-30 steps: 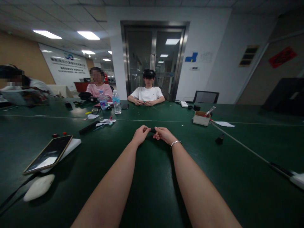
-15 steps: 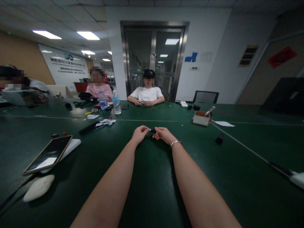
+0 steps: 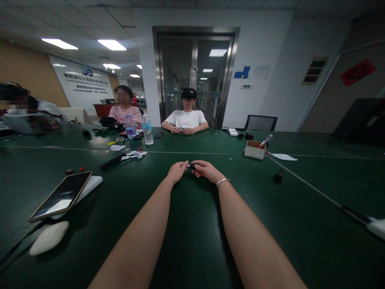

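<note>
Between my hands, just above the green table (image 3: 192,224), is a small dark object with a light, metallic-looking end (image 3: 191,165). It is too small for me to tell its kind. My right hand (image 3: 208,171), with a silver bangle at the wrist, pinches the dark part between thumb and fingers. At the light end, on the left, the closed fingertips of my left hand (image 3: 177,172) grip or touch it. The fingers partly hide both ends.
On the left lie a phone (image 3: 64,196), a white mouse (image 3: 49,238) and a black cylindrical item (image 3: 112,161). Ahead stand water bottles (image 3: 147,130); a small box (image 3: 254,151) and a black piece (image 3: 278,176) are to the right. A person (image 3: 186,119) sits opposite.
More of the small object's light end shows now, and its dark part sits slightly further left. My right fingers have shifted a little on it; both arms stay nearly in place.
</note>
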